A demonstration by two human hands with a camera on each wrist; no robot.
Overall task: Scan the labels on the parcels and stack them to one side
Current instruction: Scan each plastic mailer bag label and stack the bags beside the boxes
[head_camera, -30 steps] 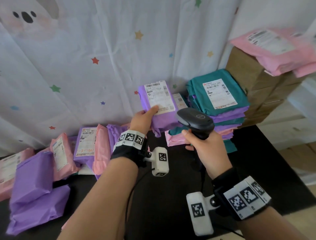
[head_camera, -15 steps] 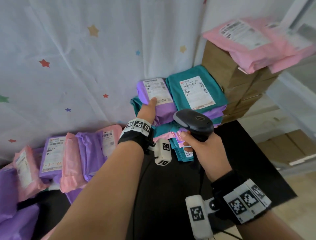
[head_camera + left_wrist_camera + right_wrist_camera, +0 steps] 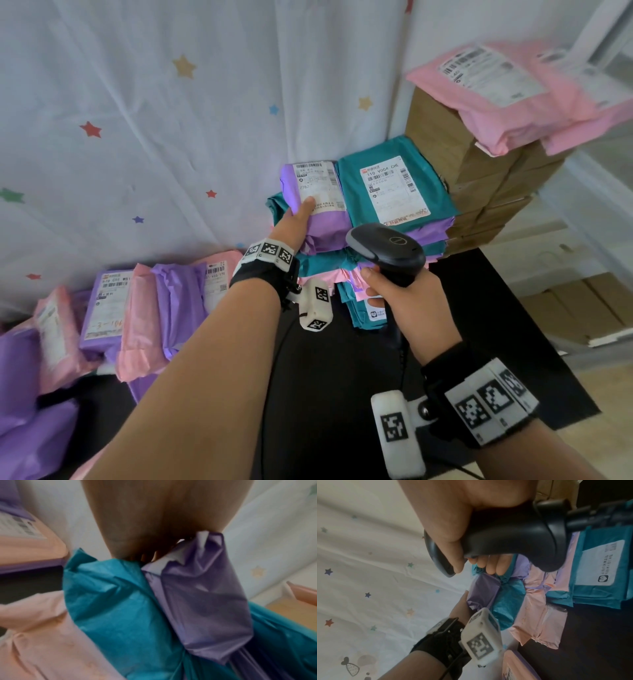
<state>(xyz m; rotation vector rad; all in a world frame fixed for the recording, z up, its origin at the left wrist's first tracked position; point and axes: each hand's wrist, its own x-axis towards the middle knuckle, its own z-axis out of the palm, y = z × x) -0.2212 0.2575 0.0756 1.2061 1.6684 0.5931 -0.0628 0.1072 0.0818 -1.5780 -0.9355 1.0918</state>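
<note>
A: What's changed vs a sec ago?

B: The purple parcel (image 3: 313, 202) has gone from mid-air in front of the scanner (image 3: 385, 251) over to the sorted stack (image 3: 356, 265). It now sits on top of it, label up, touching the teal parcel (image 3: 394, 186) just to the grip's right. Underneath are teal and pink bags.

A: Left hand (image 3: 296, 221) state?

B: Hasn't let go. Thumb lies flat on the label's lower edge, fingers curled under the near-left corner, so it's pinching the bag. Left wrist cam confirms: fingertips tucked between purple and teal plastic.

A: Right hand (image 3: 400, 298)?

B: Wrapped round the scanner handle, thumb and fingers closed on it. Scanner head sits just right of and nearer than the left grip, pointing toward the stack. Can't tell if the trigger's pressed.

A: Meaning for the task?

B: Prob. this one's scanned & placed; only the release is left. Then back for the next.

A: How many to go?

B: Plenty. The unsorted pile (image 3: 113, 315), pink and purple, is well left of the grip on the black surface (image 3: 342, 394). I'd say mid-task. Risk: slick bags, stack's uneven, the top one could slide on release.
</note>
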